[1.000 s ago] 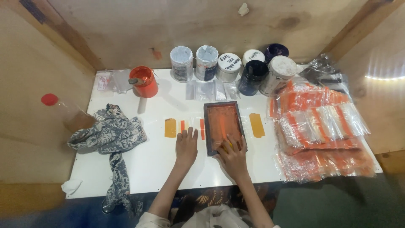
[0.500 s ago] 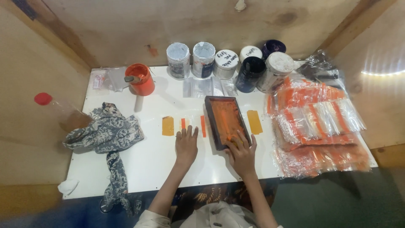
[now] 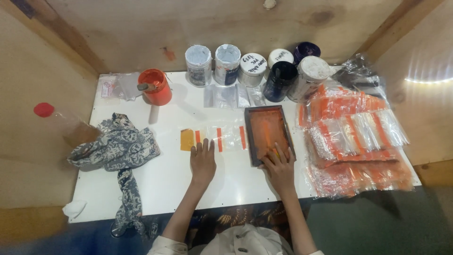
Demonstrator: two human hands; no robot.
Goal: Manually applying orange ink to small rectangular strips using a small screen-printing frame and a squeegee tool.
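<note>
Item 1, far left: clear plastic bottle with a red cap (image 3: 45,110), lying off the white tabletop (image 3: 165,184); beside it, a crumpled blue-and-grey patterned cloth (image 3: 115,148) trailing over the near edge. Risk: the trailing end could snag and drag across wet ink.

Item 2: open orange-red ink pot (image 3: 155,86) with a tool handle resting across its rim. Risk: a knock would tip ink onto the board.

Item 3: clear plastic pouch with orange printed bars (image 3: 222,138), flat at table centre. The left hand (image 3: 203,160) lies palm down on its near edge, fingers spread and flat. Risk: if the pressure slackens, the pouch may slip and the print smear.

Item 4: small dark-framed rectangular printing screen coated in orange ink (image 3: 269,133), just right of the pouch. The right hand (image 3: 279,166) grips its near end, fingers curled over the frame; the fingertips look ink-stained and may mark clean stock.

Item 5: row of ink jars, white-lidded and dark blue (image 3: 255,70), at the back.

Item 6, right: heaped printed pouches (image 3: 354,137), near enough to catch stray ink.
</note>
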